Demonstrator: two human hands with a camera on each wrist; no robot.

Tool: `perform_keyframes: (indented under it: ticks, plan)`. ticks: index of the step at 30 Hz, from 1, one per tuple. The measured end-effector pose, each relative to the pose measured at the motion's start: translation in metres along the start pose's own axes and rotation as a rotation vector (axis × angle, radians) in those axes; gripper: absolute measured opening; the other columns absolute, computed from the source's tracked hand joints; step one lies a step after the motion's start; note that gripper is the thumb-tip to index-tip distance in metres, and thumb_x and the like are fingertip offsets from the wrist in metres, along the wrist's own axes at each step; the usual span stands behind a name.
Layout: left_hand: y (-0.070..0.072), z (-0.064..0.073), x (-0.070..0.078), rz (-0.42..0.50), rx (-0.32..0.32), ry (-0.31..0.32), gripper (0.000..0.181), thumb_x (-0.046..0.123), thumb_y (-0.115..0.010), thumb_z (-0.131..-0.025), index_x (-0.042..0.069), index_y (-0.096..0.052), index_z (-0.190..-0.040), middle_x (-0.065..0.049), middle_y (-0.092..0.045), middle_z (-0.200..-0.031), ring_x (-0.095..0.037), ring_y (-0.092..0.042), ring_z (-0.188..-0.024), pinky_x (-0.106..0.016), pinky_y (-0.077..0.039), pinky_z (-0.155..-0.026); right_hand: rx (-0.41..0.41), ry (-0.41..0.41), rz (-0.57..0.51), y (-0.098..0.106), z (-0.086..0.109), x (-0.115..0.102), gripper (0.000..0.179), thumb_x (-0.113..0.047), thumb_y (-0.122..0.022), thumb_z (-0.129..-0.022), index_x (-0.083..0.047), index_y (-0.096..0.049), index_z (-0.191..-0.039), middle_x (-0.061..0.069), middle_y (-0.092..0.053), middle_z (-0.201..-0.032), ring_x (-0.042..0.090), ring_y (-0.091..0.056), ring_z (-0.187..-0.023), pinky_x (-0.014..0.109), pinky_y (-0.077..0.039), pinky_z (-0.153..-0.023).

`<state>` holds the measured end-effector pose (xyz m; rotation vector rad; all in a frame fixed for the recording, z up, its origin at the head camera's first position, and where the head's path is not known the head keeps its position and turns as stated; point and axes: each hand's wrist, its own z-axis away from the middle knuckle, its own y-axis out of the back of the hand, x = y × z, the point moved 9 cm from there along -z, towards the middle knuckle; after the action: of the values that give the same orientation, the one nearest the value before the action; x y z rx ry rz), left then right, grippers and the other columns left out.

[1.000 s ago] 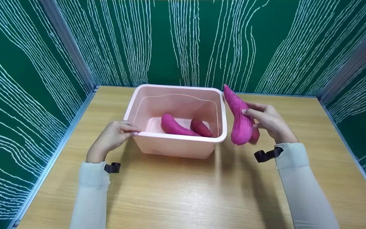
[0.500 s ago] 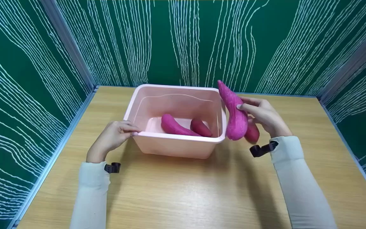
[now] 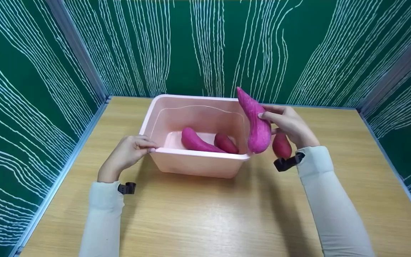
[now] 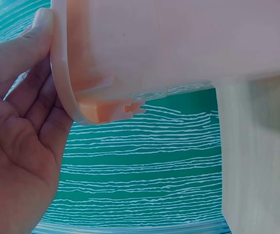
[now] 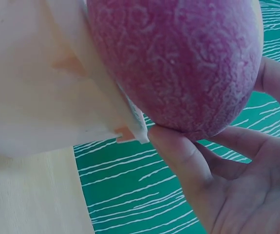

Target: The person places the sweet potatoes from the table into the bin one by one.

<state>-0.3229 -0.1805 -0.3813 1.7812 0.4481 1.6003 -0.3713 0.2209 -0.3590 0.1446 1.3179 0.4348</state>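
A pink plastic bin [image 3: 191, 166] stands on the table. My left hand [image 3: 125, 157] pinches the front left corner of its rim; in the left wrist view the thumb and fingers lie on either side of that rim [image 4: 59, 63]. My right hand [image 3: 287, 125] grips a large magenta sweet potato [image 3: 257, 125], held tilted over the bin's right rim with its thin end up. In the right wrist view the blunt end of this sweet potato [image 5: 178, 68] hides part of the fingers. Inside the bin lie a curved magenta sweet potato [image 3: 198, 141] and a smaller dark red one [image 3: 226, 143].
Another dark red sweet potato [image 3: 281, 145] lies on the table right of the bin, partly behind my right wrist. Green panels with white lines [image 3: 205, 46] surround the wooden table [image 3: 198, 214] at the back and sides.
My right hand has moved left and slightly away with the magenta sweet potato, from beside the bin to its right rim. More of the dark red one shows. My left hand stays put.
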Motion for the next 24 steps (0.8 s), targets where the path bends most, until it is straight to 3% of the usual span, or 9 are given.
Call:
perform_keyframes:
  ticks: [9,16,24]
  plan:
    - [0.000,-0.001,-0.002,0.007,0.011,0.011,0.020,0.008,-0.068,-0.088,0.014,-0.076,-0.106,-0.009,-0.069,-0.115,-0.032,-0.057,-0.115,-0.046,-0.050,-0.097,-0.003,-0.004,0.020,-0.008,-0.004,-0.007,0.068,-0.042,-0.068,-0.087,-0.019,-0.043,-0.145,0.009,-0.054,-0.132,0.025,-0.053,-0.111,0.031,-0.056,-0.083]
    - [0.001,0.000,0.006,-0.010,0.046,-0.079,0.016,0.006,-0.070,-0.086,0.009,-0.077,-0.100,-0.010,-0.071,-0.106,-0.029,-0.061,-0.104,-0.044,-0.054,-0.094,-0.024,0.000,0.002,-0.016,-0.010,-0.012,0.063,-0.040,-0.066,-0.089,-0.017,-0.045,-0.144,0.009,-0.056,-0.129,0.023,-0.053,-0.110,0.030,-0.057,-0.081]
    - [0.000,0.000,0.002,0.001,0.032,-0.026,0.018,0.007,-0.069,-0.087,0.010,-0.077,-0.103,-0.010,-0.070,-0.110,-0.031,-0.060,-0.109,-0.044,-0.052,-0.095,-0.046,-0.017,0.003,-0.025,-0.016,-0.015,0.063,-0.040,-0.068,-0.086,-0.017,-0.047,-0.141,0.007,-0.057,-0.125,0.023,-0.052,-0.112,0.035,-0.055,-0.086]
